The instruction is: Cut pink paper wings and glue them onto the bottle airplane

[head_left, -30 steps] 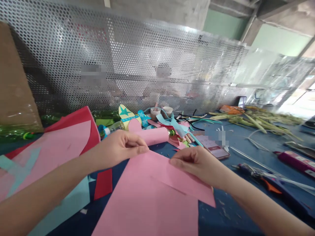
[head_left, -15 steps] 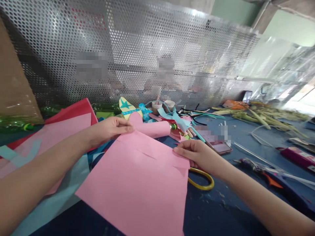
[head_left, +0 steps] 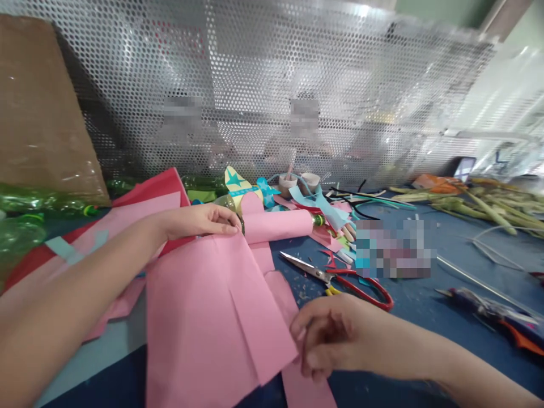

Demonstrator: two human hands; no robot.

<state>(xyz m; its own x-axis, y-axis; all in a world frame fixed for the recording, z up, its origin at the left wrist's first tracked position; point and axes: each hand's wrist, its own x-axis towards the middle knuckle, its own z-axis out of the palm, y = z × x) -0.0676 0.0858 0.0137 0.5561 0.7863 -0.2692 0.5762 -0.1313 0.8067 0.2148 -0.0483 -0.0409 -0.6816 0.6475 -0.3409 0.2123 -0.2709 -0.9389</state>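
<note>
My left hand (head_left: 215,220) pinches the top edge of a large pink paper sheet (head_left: 191,323), which hangs down toward me. A narrower flap of pink paper lies along the sheet's right side. My right hand (head_left: 335,340) is by the sheet's lower right corner, fingers loosely curled and apart, with nothing visible gripped. Behind its fingertips runs a pink paper strip (head_left: 308,385), partly hidden by the sheet and hand. Red-handled scissors (head_left: 361,286) lie beyond my right hand, blades pointing left. A bottle wrapped in pink paper (head_left: 278,225) lies past my left hand.
A bottle rocket with yellow fins and blue stars (head_left: 236,181) is behind. Red paper (head_left: 168,187) and green bottles (head_left: 51,201) are left, below cardboard (head_left: 46,107). A glue gun (head_left: 488,311) and plant stalks (head_left: 493,209) lie right. A perforated metallic sheet (head_left: 263,85) stands behind.
My right hand has let go of the sheet's right edge and moved lower and nearer. The sheet has turned, uncovering the scissors and a pink strip. My left hand keeps its hold.
</note>
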